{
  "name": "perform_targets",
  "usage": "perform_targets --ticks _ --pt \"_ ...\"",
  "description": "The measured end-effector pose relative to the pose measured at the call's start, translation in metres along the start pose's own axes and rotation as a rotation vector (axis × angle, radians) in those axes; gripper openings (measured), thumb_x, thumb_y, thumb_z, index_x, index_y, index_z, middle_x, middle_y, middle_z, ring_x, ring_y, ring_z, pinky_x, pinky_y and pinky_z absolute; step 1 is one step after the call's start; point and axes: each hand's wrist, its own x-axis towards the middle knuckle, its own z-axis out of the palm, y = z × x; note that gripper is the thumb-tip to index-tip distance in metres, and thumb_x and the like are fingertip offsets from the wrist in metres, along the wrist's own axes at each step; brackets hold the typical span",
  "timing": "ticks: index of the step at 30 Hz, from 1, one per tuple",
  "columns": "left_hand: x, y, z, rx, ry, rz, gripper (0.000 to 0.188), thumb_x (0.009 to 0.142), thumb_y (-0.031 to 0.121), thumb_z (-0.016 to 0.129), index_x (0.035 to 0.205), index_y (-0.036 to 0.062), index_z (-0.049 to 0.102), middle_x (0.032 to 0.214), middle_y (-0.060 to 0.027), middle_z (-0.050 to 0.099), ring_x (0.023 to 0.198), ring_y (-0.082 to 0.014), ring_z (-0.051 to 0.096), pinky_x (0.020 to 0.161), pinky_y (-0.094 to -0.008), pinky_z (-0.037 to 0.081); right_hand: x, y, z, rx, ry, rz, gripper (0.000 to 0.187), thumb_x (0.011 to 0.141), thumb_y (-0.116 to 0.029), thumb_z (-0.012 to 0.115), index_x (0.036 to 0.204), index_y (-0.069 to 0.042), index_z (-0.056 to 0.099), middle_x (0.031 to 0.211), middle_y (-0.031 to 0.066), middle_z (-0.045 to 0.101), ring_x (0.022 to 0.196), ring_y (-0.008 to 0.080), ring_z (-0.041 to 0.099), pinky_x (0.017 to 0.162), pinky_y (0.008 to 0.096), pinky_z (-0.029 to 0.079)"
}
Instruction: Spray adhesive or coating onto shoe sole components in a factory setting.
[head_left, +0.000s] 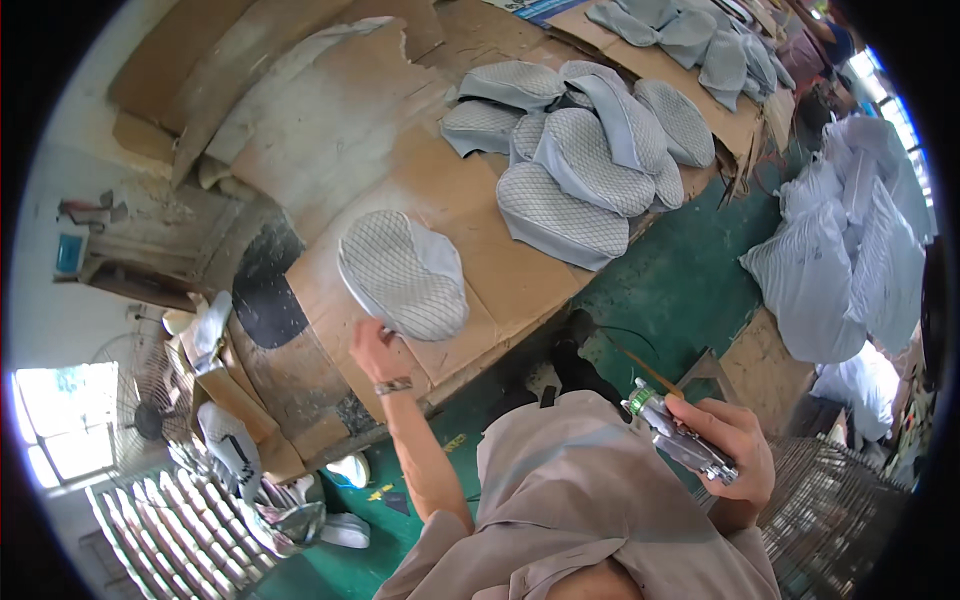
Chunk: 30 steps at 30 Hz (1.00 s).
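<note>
A grey seat-shaped pad [400,280] with a diamond-quilted face lies on the cardboard-covered table in front of me. My left hand [374,352] is at its near edge, fingers bent and fingertips against the rim; part of this grip is hard to make out. Out to the right, away from the table, my right hand [735,445] is wrapped round a metal spray gun [685,435] with a green ring near its front end. A pile of similar quilted pads [595,165] sits farther right on the table.
Cardboard sheets [440,185] cover the table [500,350]. More grey pieces [700,45] lie at the far right. Stuffed white plastic bags [835,240] stand on the right. Fans are on the left [150,415] and lower right [830,510]. A carton [250,420] stands at left.
</note>
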Motion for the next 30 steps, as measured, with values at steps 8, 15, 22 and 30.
perform_targets --ticks 8,15,22,30 --pt "0.048 0.201 0.16 -0.321 -0.472 0.276 0.007 0.098 0.013 0.058 0.094 0.0102 0.063 0.097 -0.001 0.068 0.095 -0.0178 0.065 0.087 -0.0357 0.052 -0.017 0.033 0.009 0.056 0.198 0.074 0.087 0.064 0.0 0.074 0.15 -0.003 0.058 0.101 0.0188 0.072 0.086 0.0368 0.071 0.075 0.0394 0.057" --pt "0.081 0.214 0.3 -0.52 -0.857 0.348 0.02 0.096 0.016 0.059 0.11 0.0048 0.068 0.11 -0.0091 0.074 0.103 -0.0236 0.071 0.091 -0.0425 0.057 -0.034 0.049 0.012 0.025 0.322 0.16 0.083 0.067 0.0 0.077 0.148 -0.004 0.059 0.1 0.0166 0.071 0.085 0.0373 0.07 0.073 0.0423 0.056" --pt "-0.015 0.026 0.353 -0.189 -0.933 -0.025 0.014 0.101 0.022 0.068 0.111 0.0118 0.065 0.099 -0.0013 0.069 0.085 -0.0137 0.065 0.073 -0.0313 0.055 -0.028 0.049 0.009 0.063 0.308 0.255 0.082 0.066 0.007 0.075 0.146 -0.001 0.061 0.098 0.0211 0.071 0.085 0.0404 0.069 0.073 0.0416 0.054" --pt "-0.053 -0.121 0.154 0.8 -0.78 0.395 0.033 0.097 0.022 0.07 0.123 0.0023 0.071 0.119 -0.0132 0.074 0.111 -0.0276 0.07 0.093 -0.0399 0.056 0.011 0.039 0.004 0.065 0.205 0.142 0.088 0.061 -0.001 0.073 0.148 -0.002 0.059 0.099 0.0179 0.072 0.085 0.0378 0.07 0.077 0.0405 0.057"
